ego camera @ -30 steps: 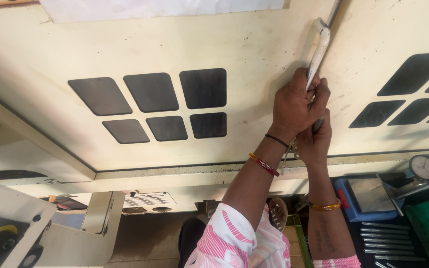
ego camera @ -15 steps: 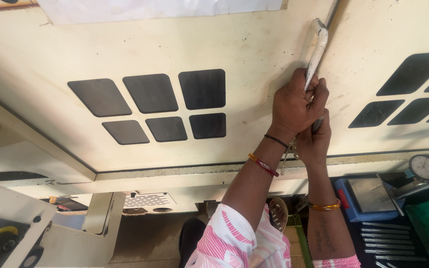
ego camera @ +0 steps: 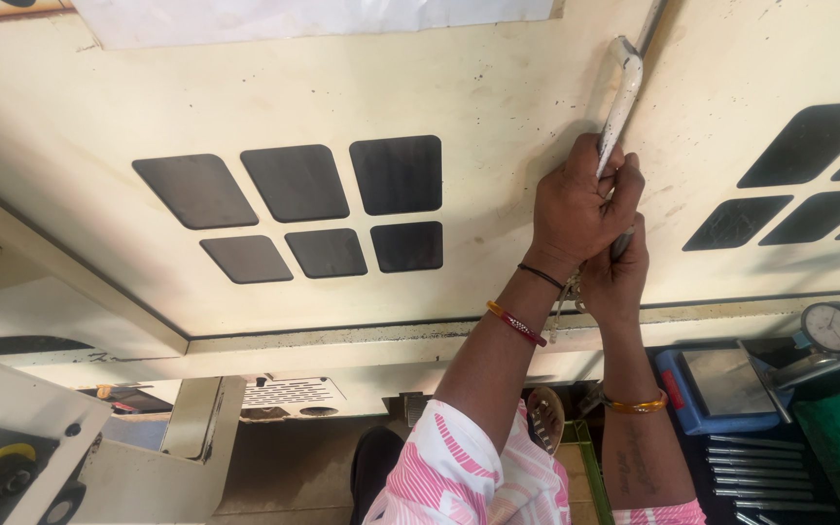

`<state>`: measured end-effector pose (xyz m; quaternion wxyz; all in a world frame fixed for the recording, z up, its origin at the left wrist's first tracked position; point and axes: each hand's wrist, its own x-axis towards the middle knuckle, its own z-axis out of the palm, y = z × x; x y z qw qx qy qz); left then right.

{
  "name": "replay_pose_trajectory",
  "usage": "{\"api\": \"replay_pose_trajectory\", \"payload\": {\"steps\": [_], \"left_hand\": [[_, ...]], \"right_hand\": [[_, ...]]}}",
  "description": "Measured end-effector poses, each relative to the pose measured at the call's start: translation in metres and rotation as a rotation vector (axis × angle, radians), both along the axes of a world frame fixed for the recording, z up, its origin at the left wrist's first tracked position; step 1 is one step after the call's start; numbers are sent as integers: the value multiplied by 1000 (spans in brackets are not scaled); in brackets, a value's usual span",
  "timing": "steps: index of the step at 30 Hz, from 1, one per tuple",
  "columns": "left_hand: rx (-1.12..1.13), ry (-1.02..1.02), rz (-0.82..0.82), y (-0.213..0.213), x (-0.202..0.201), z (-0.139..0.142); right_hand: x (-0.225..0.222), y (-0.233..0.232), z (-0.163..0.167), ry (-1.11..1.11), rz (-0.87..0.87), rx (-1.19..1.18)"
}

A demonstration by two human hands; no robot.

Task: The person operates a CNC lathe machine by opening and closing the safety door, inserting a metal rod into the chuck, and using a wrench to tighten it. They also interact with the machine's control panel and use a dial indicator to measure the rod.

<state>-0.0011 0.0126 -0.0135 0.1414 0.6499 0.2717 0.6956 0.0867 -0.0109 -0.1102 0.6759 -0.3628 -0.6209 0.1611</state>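
Both hands, left hand (ego camera: 580, 199) over right hand (ego camera: 619, 277), clenched on worn cream metal door handle (ego camera: 622, 92) at cream machine panel's (ego camera: 459, 87) seam edge; mid-pull, next needs steady sideways force.

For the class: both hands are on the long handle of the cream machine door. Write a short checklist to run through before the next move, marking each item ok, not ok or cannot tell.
1. Left hand wrapped around the handle: ok, fingers curl over it.
2. Right hand also on the handle, just below the left: ok, though its grip is partly hidden.
3. Handle lies along the seam between the two door panels: ok.
4. Seam closed or opening: cannot tell.
5. Bangles and wrist thread clear of the seam: ok, they sit below the hands.
6. Dial gauge on the bench clear of the arms: ok, it stands off to the side.
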Motion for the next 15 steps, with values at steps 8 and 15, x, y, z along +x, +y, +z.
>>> {"api": "replay_pose_trajectory", "payload": {"steps": [8, 15], "left_hand": [[-24, -2, -7, -1, 1, 0], [-19, -4, -12, -1, 0, 0]], "right_hand": [[0, -1, 0, 2, 9, -11], [1, 0, 0, -9, -10, -18]]}}
